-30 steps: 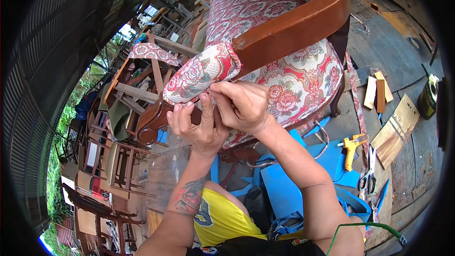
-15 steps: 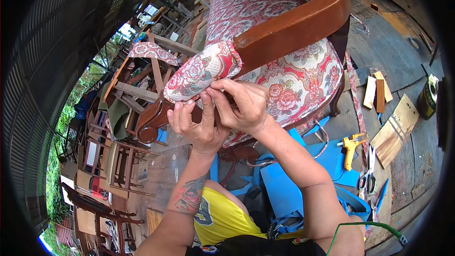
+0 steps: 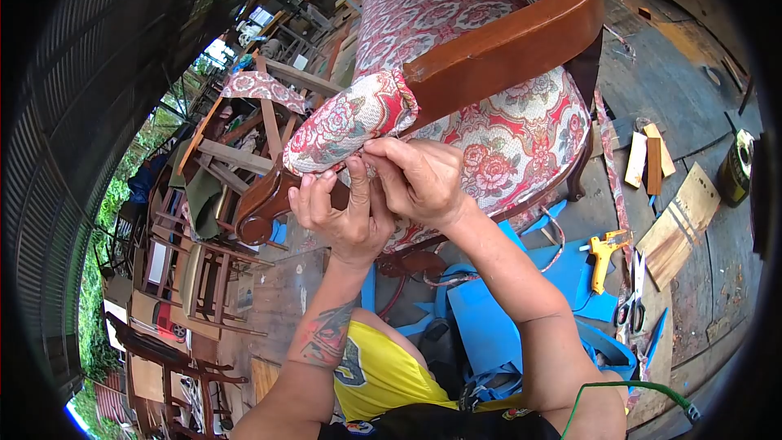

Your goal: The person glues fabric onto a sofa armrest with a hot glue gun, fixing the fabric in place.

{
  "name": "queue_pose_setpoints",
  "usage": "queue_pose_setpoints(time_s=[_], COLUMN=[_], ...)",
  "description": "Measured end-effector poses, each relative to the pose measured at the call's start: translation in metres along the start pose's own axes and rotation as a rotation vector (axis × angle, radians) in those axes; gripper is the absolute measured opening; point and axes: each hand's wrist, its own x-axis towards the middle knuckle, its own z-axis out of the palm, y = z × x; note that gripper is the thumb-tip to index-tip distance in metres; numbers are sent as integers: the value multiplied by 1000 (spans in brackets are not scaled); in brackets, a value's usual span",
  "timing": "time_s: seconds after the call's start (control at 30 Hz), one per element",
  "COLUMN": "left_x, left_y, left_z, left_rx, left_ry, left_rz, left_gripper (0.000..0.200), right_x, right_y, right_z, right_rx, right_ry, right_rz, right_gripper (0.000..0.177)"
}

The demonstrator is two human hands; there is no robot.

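One pad (image 3: 346,125) sits on the armrest (image 3: 505,41); the right hand (image 3: 423,182) pinches its lower edge; the left hand (image 3: 346,222), half-curled, touches just beside, its hold unclear; small, even pinches against steady left-hand support should leave it smooth.

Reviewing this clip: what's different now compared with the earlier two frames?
Very little: the floral armrest pad, left hand and right hand sit a touch farther right in the picture. Nothing is visibly grasped or released. Both hands stay at the pad's lower edge; the yellow glue gun and scissors lie where they were.
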Motion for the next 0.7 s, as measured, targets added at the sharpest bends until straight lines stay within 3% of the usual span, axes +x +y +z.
queue_pose_setpoints(time_s=[0.7], left_x=[0], left_y=[2], left_z=[-2], left_rx=[-31], left_ry=[-17], left_rz=[-18], left_gripper=[69], right_x=[1], right_y=[-2], right_z=[6], right_rx=[-35], right_ry=[63], right_rz=[-14], right_gripper=[28])
